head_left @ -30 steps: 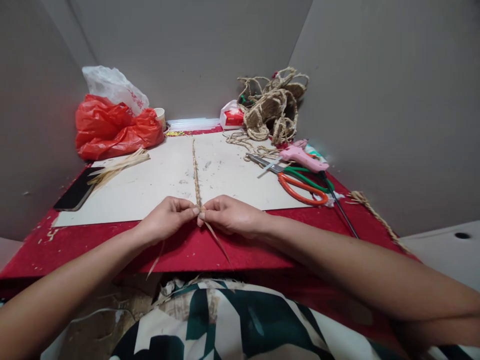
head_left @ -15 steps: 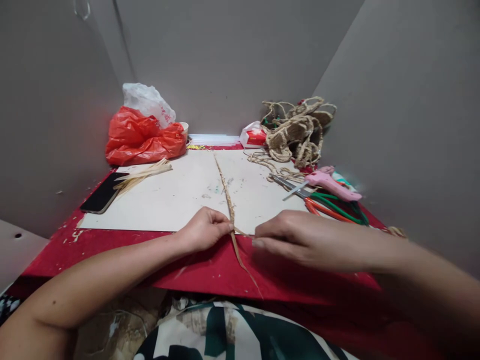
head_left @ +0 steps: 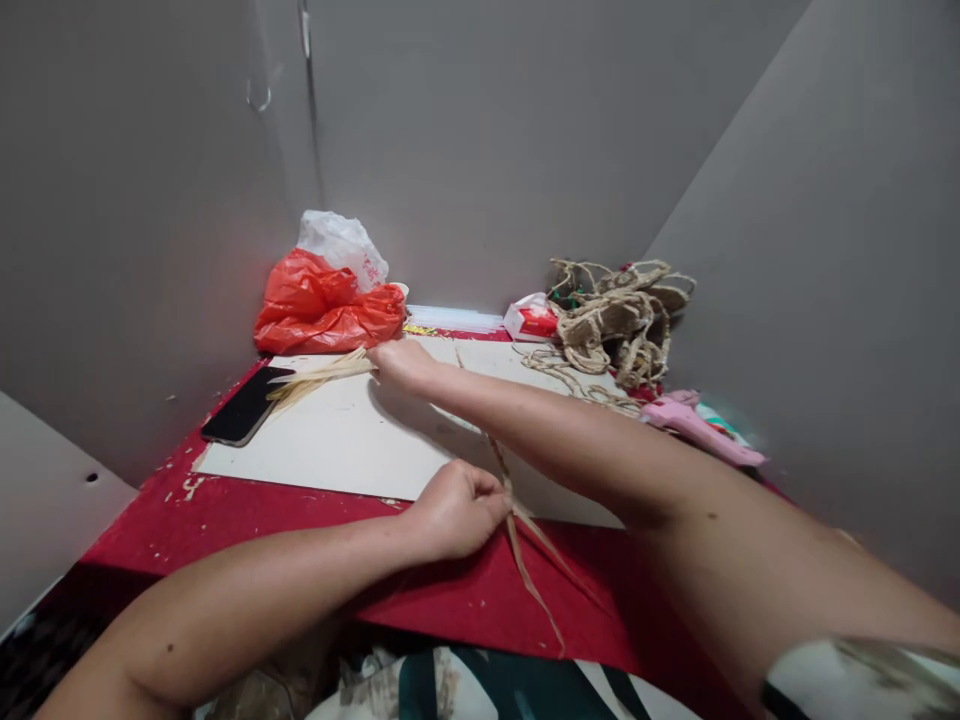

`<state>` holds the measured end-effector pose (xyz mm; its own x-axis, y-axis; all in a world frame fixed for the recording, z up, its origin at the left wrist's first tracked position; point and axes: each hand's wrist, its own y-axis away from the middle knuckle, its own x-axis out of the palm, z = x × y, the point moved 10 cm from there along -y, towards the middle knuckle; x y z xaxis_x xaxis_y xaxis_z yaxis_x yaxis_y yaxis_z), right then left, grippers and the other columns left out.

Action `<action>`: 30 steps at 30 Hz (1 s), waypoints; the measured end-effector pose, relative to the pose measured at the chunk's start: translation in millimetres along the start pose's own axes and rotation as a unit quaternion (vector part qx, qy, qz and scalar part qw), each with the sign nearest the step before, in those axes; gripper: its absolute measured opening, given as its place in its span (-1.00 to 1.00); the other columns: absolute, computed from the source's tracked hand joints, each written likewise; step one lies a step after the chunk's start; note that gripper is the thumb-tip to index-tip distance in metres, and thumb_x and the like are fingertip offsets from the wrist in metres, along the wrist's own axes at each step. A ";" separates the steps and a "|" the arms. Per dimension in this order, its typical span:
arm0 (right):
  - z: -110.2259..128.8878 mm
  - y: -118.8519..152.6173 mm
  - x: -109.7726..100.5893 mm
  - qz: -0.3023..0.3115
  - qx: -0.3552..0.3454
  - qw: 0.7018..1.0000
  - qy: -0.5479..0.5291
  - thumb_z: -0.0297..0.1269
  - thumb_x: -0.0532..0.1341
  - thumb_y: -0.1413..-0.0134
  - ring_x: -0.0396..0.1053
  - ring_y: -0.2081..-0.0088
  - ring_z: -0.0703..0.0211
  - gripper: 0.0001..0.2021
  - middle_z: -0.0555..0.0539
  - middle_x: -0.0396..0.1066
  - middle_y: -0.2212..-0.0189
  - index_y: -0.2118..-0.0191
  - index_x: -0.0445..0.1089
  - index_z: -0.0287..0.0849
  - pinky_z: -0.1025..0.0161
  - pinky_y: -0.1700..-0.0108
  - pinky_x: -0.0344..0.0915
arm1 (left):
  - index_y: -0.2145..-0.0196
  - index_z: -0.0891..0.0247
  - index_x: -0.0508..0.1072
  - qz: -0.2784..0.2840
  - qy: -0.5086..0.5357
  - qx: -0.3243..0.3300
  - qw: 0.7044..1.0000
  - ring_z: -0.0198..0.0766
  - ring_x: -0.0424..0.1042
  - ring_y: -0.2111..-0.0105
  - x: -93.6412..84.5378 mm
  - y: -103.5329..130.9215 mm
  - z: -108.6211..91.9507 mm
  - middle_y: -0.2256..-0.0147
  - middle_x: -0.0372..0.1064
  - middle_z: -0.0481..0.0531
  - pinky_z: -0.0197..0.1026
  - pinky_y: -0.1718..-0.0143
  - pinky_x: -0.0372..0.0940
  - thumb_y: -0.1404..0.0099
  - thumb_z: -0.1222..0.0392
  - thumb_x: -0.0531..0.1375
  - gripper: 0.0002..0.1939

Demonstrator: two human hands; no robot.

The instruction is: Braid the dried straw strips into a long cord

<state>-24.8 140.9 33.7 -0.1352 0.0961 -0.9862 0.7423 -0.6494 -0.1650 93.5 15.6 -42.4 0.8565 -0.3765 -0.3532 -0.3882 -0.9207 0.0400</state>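
Note:
My left hand (head_left: 463, 508) pinches a thin straw cord (head_left: 501, 462) near the front edge of the white board. Past those fingers the cord parts into two flat loose strands (head_left: 534, 585) that hang over the red cloth toward me. My right arm stretches across the board, over the cord, and hides part of it. At the far left my right hand (head_left: 403, 366) is closed at the near end of a bundle of pale straw strips (head_left: 319, 376). Its fingertips are partly hidden there. The bundle lies partly over a black phone (head_left: 244, 408).
A red plastic bag (head_left: 330, 308) and a white one (head_left: 341, 243) sit at the back left. A tissue pack (head_left: 531, 316) and a heap of coiled straw rope (head_left: 611, 325) stand back right. A pink glue gun (head_left: 701, 428) lies right. Grey walls enclose the table.
My right hand has left the cord's loose strand and reached far left to the straw bundle. My left hand keeps its pinch on the cord. The whole view has shifted.

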 end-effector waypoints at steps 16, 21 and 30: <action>-42.8 19.5 -40.4 -0.140 0.040 0.967 -0.210 -0.33 0.03 -0.10 0.42 0.30 0.17 -0.70 -0.18 0.48 0.28 0.18 0.45 -0.30 0.32 0.31 0.25 | 0.69 0.26 0.16 0.007 0.025 0.004 1.000 -0.42 -0.04 0.60 -1.9 -0.6 4.1 0.66 -0.06 -0.15 -0.28 0.57 -0.10 -0.11 0.19 0.05 -0.74; -58.3 107.4 -55.8 -0.154 0.075 0.833 -0.526 -0.26 0.15 0.03 0.39 0.35 0.22 -0.75 -0.14 0.48 0.33 0.30 0.50 -0.29 0.35 0.39 0.27 | 0.62 0.31 0.29 0.005 0.030 0.019 0.999 -0.40 0.05 0.57 -2.6 -1.5 0.0 0.63 0.11 -0.12 -0.28 0.50 0.01 -0.14 0.20 0.05 -0.77; -50.6 218.9 -35.7 -0.101 0.185 0.713 -0.669 -0.33 0.34 0.18 0.26 0.51 0.38 -0.61 0.04 0.35 0.46 0.12 0.39 -0.22 0.42 0.50 0.20 | 0.42 0.37 0.51 0.004 0.158 0.024 0.987 -0.25 0.38 0.38 1.3 2.6 -13.5 0.46 0.45 0.02 -0.21 0.20 0.23 -0.17 0.12 0.14 -0.75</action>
<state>175.7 33.6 32.0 -0.9033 -0.4291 -0.0041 0.4289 -0.9024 -0.0421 98.1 11.4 -30.2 0.9136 -0.4043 -0.0432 -0.4048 -0.9144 -0.0044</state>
